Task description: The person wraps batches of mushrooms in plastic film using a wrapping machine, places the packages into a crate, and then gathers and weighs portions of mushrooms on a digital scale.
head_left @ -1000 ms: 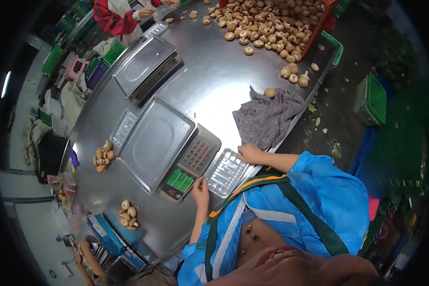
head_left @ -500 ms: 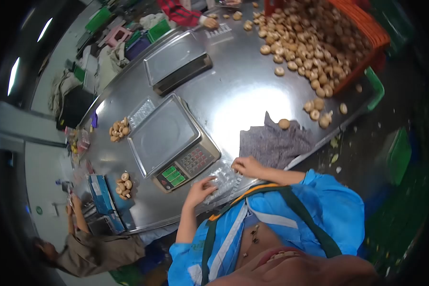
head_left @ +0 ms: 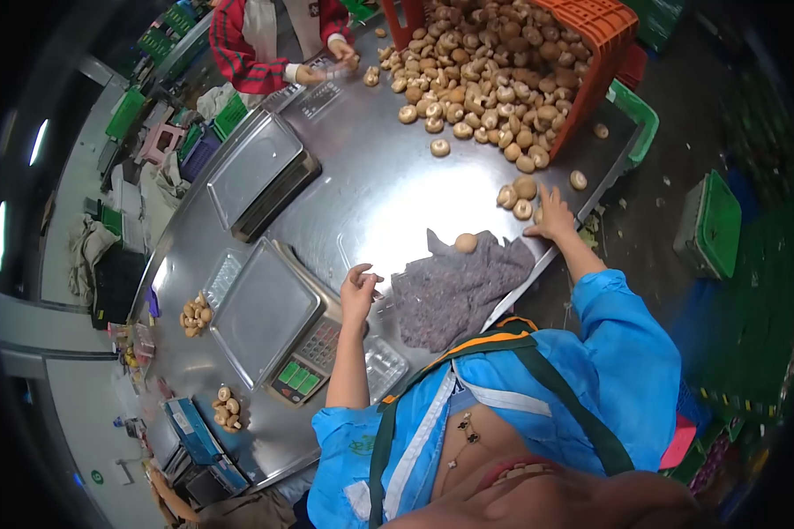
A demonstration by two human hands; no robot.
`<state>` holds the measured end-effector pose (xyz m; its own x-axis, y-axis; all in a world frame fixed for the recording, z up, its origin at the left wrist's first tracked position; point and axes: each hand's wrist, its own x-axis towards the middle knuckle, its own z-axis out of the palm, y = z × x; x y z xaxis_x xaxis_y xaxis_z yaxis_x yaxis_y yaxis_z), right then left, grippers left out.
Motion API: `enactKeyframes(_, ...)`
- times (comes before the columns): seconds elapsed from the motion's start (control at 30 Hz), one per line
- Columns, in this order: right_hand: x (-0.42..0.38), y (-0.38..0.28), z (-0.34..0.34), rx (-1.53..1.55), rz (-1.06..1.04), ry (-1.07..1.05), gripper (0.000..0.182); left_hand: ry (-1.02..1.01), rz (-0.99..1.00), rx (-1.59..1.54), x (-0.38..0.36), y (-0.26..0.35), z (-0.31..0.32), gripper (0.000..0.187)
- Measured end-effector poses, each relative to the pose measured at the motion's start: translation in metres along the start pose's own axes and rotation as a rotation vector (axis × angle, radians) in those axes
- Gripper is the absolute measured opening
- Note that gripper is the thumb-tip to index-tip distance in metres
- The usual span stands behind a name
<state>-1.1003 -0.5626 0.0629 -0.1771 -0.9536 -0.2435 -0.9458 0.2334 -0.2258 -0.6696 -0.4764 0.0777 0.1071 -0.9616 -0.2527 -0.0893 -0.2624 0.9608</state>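
Observation:
My right hand (head_left: 551,216) reaches far out to the table's right edge, fingers spread, beside a few loose mushrooms (head_left: 519,198). It holds nothing. My left hand (head_left: 359,291) hovers above the table between the near scale (head_left: 269,322) and a grey cloth (head_left: 459,286), fingers loosely bent and empty. One mushroom (head_left: 466,242) lies on the cloth's far edge. A clear plastic tray (head_left: 384,366) sits by the scale's keypad, close to my body, untouched by either hand.
An orange crate (head_left: 595,44) lies tipped, spilling a big mushroom pile (head_left: 476,79) onto the steel table (head_left: 379,194). A second scale (head_left: 256,172) stands farther back. Two small mushroom heaps (head_left: 194,313) (head_left: 228,407) lie left. A person in red-striped sleeves (head_left: 256,53) works opposite.
Both hands have left the clear tray. My right hand has stretched out to the mushrooms at the table's edge, and my left hand has lifted up beside the scale.

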Motion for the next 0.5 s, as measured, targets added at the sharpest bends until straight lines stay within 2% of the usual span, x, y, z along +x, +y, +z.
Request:
enactKeyframes(0.03,0.011,0.004,0.011,-0.059,-0.03,0.052,0.107,0.025,-0.013,0.031,0.013,-0.001,0.008,0.028)
enactKeyframes(0.13,0.034,-0.001,0.026,0.048,-0.113,0.173,0.102,0.09,-0.018,0.035,0.056,-0.003,0.033,0.029)
enactKeyframes(0.2,0.052,-0.025,0.023,0.169,-0.067,0.201,0.101,0.159,-0.073,0.143,0.079,0.002,0.057,0.03)
enactKeyframes(0.27,0.084,-0.049,0.024,0.364,-0.1,0.108,0.101,0.192,-0.069,0.153,0.114,-0.014,0.072,0.03)
enactKeyframes(0.33,0.09,-0.068,0.002,0.495,-0.271,-0.004,0.102,0.223,-0.055,0.173,0.143,-0.035,0.087,0.031)
enactKeyframes(0.37,0.088,-0.071,-0.007,0.35,-0.316,0.003,0.103,0.258,-0.04,0.263,0.154,-0.045,0.091,0.032)
enactKeyframes(0.4,0.08,-0.068,-0.029,0.365,-0.351,-0.02,0.098,0.295,-0.016,0.352,0.166,-0.044,0.093,0.033)
enactKeyframes(0.43,0.086,-0.047,-0.022,0.517,-0.422,0.207,0.09,0.287,-0.163,0.295,0.149,0.003,0.114,0.035)
enactKeyframes(0.47,0.095,-0.021,-0.017,0.666,-0.496,0.435,0.083,0.301,-0.152,0.287,0.156,-0.002,0.117,0.035)
enactKeyframes(0.5,0.084,-0.005,-0.047,0.733,-0.423,0.616,0.079,0.336,-0.065,0.457,0.16,-0.015,0.12,0.036)
